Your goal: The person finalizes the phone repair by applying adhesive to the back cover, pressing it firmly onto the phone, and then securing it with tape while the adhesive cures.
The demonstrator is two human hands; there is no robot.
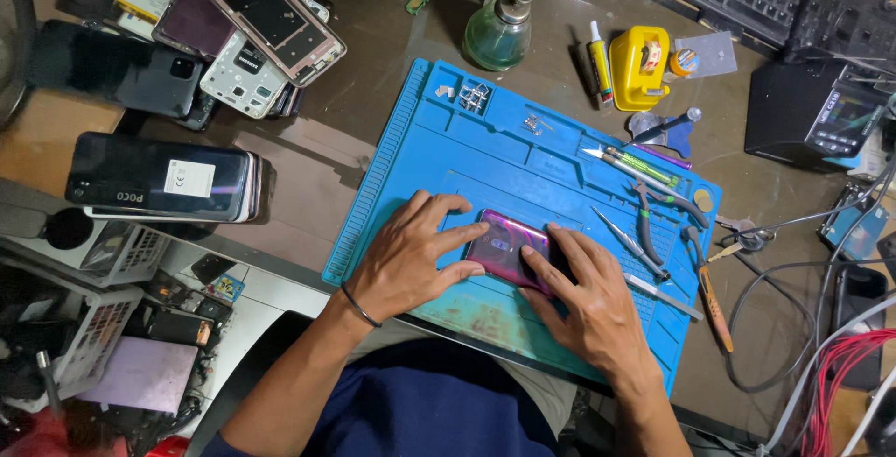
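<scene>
From the head view, a purple phone lies back up near the front edge of the blue work mat. The left hand presses flat on its left end, fingers spread; the right hand presses its right end, fingers loosely apart. Tweezers lie just right.

Light is soft and fairly dim, falling from above. The blue mat at centre is the brightest area; the lower left and right corners sink into shadow. Glare gleams on the dark phone at left and the glass bottle at top. Focus is sharp at centre; the edges bow slightly.
</scene>
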